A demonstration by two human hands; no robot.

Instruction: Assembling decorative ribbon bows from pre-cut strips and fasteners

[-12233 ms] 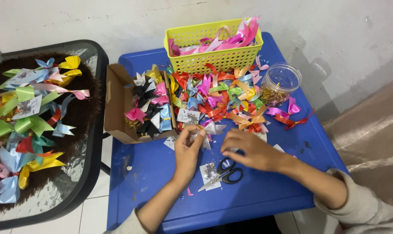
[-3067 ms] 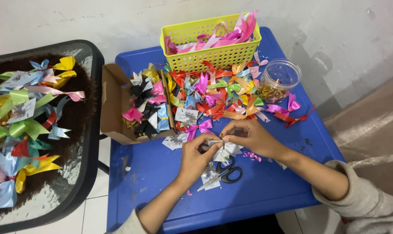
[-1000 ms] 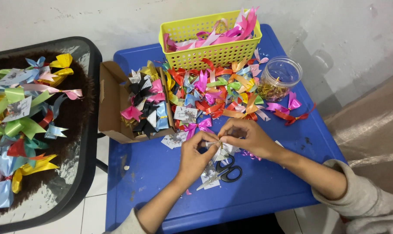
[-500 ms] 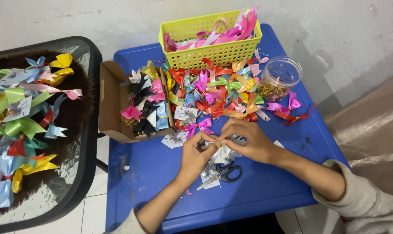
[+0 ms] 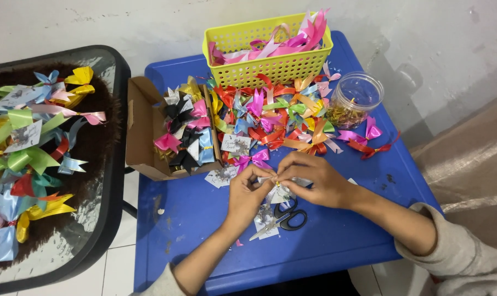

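My left hand [image 5: 246,197] and my right hand [image 5: 312,178] meet over the middle of the blue table [image 5: 336,246]. Together their fingertips pinch a small pale ribbon bow with a paper tag [image 5: 279,189]. Just below the hands lie black-handled scissors [image 5: 286,218] on a few printed paper tags [image 5: 264,222]. A purple bow [image 5: 252,159] rests right behind my left hand, at the edge of a heap of coloured ribbon bows [image 5: 270,118].
A yellow basket [image 5: 270,68] of pink ribbon strips stands at the table's back. A clear jar [image 5: 356,101] sits at back right, an open cardboard box [image 5: 141,137] of bows at left. A dark side table [image 5: 103,181] at far left carries more bows.
Both hands have stayed together over the same spot, with only small finger movements on the pale bow. Much earlier the hands were apart on the table.
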